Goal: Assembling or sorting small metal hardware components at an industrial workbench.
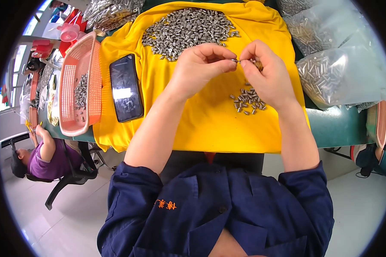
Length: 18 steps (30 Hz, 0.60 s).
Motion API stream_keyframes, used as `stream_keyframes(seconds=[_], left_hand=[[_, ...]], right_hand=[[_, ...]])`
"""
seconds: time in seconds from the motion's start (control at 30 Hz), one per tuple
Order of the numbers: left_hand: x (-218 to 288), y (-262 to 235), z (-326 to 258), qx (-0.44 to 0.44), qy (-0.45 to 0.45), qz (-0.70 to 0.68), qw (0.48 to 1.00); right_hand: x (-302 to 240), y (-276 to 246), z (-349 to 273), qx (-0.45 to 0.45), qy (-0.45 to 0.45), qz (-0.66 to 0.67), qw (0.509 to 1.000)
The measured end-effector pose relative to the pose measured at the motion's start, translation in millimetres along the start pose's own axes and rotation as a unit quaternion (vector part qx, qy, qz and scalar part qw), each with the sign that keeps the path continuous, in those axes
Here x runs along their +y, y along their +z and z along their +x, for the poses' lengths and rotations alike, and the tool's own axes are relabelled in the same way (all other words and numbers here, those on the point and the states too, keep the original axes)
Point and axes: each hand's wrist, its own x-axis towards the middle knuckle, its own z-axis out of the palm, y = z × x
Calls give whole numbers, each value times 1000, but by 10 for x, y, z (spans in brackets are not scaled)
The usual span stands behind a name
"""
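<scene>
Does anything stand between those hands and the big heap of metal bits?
Nothing visible does. The left hand and right hand pinch a tiny piece on the near side of the heap of metal bits; only yellow cloth shows between. The phone lies off to the left.

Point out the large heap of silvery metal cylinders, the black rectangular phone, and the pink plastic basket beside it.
Large heap of silvery metal cylinders [188, 32], head view, middle of the heap.
Black rectangular phone [125, 79], head view, its screen.
Pink plastic basket [95, 92], head view, right-hand wall.
</scene>
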Motion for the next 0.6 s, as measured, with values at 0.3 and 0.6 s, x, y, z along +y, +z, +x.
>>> stream_keyframes(seconds=[0.3,0.6], left_hand=[[-18,29,-5,36,28,155,987],[-13,-99,20,116,79,350,926]], right_hand=[[41,34,-5,10,-72,-131,989],[75,-34,1,55,-67,-153,984]])
